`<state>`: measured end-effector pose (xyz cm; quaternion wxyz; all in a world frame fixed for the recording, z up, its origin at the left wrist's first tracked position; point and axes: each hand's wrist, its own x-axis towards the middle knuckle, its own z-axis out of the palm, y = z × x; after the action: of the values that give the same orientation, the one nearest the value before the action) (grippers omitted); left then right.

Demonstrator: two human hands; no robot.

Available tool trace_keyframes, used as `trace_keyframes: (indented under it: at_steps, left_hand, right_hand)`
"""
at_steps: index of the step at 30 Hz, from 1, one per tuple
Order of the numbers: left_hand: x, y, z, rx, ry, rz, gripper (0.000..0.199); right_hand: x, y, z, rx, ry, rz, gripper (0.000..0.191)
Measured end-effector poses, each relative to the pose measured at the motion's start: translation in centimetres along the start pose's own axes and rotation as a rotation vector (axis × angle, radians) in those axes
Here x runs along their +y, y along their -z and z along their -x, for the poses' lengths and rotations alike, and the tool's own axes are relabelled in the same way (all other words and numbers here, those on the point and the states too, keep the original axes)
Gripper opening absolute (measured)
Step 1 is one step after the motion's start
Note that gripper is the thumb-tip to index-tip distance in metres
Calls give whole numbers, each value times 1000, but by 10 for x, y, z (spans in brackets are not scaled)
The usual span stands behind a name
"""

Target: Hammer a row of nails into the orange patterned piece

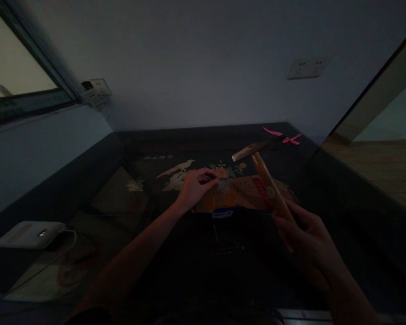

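Note:
My right hand (307, 239) is wrapped round the wooden handle of a hammer (264, 174). The hammer's metal head is raised, tilted, to the right of my left hand. My left hand (196, 186) has thumb and forefinger pinched together at the left part of a long orange-brown dotted piece (237, 192) with a red label. What sits between those fingertips is too small and dark to make out. A blue label (222, 213) shows at the piece's front edge. Several thin nail-like metal pins (235, 243) lie on the dark table nearer to me.
A dark glossy table (176, 140) with a printed bird and flowers stands against the wall. A white box-shaped device (30, 234) with a cable lies at the left. A pink ribbon (291, 139) is at the far right corner. Sockets (306, 67) are on the wall.

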<state>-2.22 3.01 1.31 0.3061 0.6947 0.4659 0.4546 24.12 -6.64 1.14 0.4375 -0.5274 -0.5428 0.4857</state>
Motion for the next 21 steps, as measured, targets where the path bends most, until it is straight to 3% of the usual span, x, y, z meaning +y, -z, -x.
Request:
trace_keyframes:
  at_steps: [11, 16, 21]
  left_hand:
    - [-10, -3, 4, -2, -79, -37, 8]
    - [-14, -4, 4, 0, -86, -48, 7]
    - [-14, -5, 4, 12, -53, -87, 7]
  right_hand:
    - [0, -4, 0, 16, 15, 62, 51]
    - [-31, 3, 8, 15, 65, 188, 53]
    - [-70, 5, 11, -97, 82, 252, 54]
